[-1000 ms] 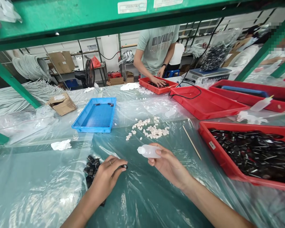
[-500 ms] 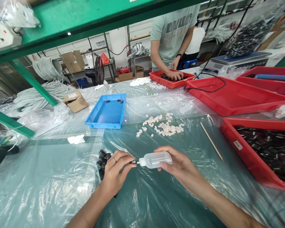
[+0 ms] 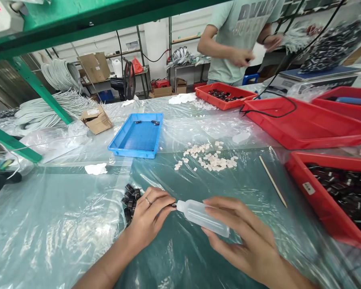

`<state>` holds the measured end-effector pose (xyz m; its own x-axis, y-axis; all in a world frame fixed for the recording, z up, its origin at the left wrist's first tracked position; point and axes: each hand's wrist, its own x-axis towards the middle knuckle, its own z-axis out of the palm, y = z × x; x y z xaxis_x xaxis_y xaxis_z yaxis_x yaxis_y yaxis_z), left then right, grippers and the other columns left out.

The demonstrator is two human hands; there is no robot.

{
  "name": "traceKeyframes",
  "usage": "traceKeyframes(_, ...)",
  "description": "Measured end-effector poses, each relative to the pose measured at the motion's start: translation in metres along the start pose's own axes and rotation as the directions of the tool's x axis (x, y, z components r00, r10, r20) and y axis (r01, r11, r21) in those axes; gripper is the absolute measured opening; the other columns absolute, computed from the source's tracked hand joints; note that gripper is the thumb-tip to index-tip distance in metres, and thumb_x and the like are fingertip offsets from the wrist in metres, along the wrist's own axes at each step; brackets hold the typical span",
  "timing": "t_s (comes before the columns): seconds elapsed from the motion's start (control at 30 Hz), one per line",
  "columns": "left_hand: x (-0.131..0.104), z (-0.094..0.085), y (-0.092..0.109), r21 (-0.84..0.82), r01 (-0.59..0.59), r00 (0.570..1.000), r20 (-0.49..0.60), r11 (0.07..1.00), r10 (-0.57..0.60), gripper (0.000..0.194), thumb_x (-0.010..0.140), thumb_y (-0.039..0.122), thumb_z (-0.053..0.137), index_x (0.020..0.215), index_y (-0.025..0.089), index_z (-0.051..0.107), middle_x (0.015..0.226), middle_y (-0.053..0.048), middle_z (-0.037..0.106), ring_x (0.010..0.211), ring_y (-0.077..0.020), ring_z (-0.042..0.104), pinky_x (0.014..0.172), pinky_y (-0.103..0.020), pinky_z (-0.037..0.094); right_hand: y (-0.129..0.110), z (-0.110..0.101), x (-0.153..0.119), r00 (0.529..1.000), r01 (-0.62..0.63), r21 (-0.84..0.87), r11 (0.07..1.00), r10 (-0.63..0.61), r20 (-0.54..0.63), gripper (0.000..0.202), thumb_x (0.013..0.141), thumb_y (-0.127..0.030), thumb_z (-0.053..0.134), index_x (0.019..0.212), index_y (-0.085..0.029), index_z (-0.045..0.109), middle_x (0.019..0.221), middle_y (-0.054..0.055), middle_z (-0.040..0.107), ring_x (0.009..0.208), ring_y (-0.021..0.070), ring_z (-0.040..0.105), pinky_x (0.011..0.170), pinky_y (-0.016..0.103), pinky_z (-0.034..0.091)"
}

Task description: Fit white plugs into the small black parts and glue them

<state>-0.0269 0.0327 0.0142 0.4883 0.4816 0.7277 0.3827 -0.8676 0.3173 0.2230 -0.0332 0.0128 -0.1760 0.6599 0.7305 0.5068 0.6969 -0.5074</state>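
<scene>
The left hand (image 3: 152,214) has its fingers closed in a pinch, thumb against forefinger, on a small black part (image 3: 174,205) that is mostly hidden by the fingertips; a ring (image 3: 148,201) sits on one finger. The right hand (image 3: 243,237) holds a translucent white squeeze bottle (image 3: 203,216), its fingers partly open around the bottle's width, with fingers along the upper side and the thumb below. The bottle lies tilted in the air above the surface (image 3: 180,257), its narrow neck end pointing to the left hand and right at the black part; whether the tip touches the part is too small to tell. Just beside the left hand, partly behind it, lies a cluster of black pieces (image 3: 130,200) on the surface, which is covered with clear plastic film. Beyond the two hands, small whitish pieces (image 3: 218,161) are scattered in a loose patch, and a thin wooden stick (image 3: 272,180) lies to the right of them. A blue tray (image 3: 135,138) with a few dark parts in it stands farther off to the left, near an opened cardboard box (image 3: 96,119). On the right, a red tray (image 3: 297,164) is filled with dark parts. Across the surface, a person in a pale green shirt (image 3: 239,36) stands behind another red tray of dark parts (image 3: 204,91), both hands raised above it, one closed around something dark.
</scene>
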Motion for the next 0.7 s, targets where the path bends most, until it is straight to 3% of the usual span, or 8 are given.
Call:
traceKeyframes(0.1,0.003,-0.003,0.003,0.013,0.036,0.999,0.038,0.999,-0.036,0.017,0.102,0.014,0.068,0.118,0.022,0.067,0.099,-0.007,0.074,0.088,-0.0214,0.070,0.077,-0.037,0.061,-0.003,-0.003,0.001,0.999,0.034,-0.050,0.998,-0.033,0.013,0.084,0.088,-0.009,0.069,0.160,-0.047,0.049,0.118,0.010,0.074,0.098,0.0278,0.076,0.068,0.038,0.069)
traceKeyframes(0.37,0.006,-0.005,0.008,0.021,0.057,0.994,0.095,0.998,-0.059,0.020,0.104,0.013,0.063,0.119,0.026,0.068,0.100,-0.007,0.075,0.091,-0.0227,0.072,0.080,-0.037,0.062,-0.004,-0.006,0.003,0.998,-0.045,0.000,0.999,0.045,0.032,0.077,0.087,-0.014,0.072,0.155,-0.048,0.054,0.114,0.010,0.075,0.093,0.0306,0.077,0.069,0.042,0.067)
traceKeyframes(0.47,0.005,-0.004,0.007,0.025,0.042,0.994,0.100,0.999,-0.044,0.021,0.103,0.011,0.064,0.119,0.025,0.066,0.101,-0.007,0.075,0.093,-0.0226,0.071,0.082,-0.037,0.062,-0.005,-0.005,0.003,0.997,-0.071,0.017,0.997,0.070,0.040,0.074,0.089,-0.014,0.072,0.153,-0.047,0.056,0.116,0.010,0.075,0.094,0.0300,0.077,0.068,0.041,0.067)
traceKeyframes(0.63,0.006,-0.002,0.005,0.012,0.005,0.997,0.078,1.000,-0.006,0.014,0.104,0.013,0.065,0.116,0.020,0.066,0.099,-0.008,0.074,0.091,-0.0206,0.068,0.081,-0.036,0.061,-0.002,-0.007,-0.004,0.999,-0.012,-0.046,0.999,0.014,0.041,0.082,0.085,-0.013,0.075,0.157,-0.047,0.055,0.118,0.008,0.078,0.093,0.0309,0.078,0.071,0.045,0.070)
traceKeyframes(0.7,0.006,-0.002,0.005,-0.003,0.010,0.996,0.084,1.000,-0.010,0.013,0.103,0.012,0.066,0.115,0.018,0.066,0.099,-0.008,0.074,0.092,-0.0200,0.068,0.082,-0.035,0.061,0.000,-0.010,-0.012,0.995,-0.090,0.054,0.994,0.088,0.051,0.081,0.080,-0.011,0.079,0.150,-0.048,0.062,0.122,0.007,0.079,0.098,0.0343,0.079,0.076,0.048,0.072)
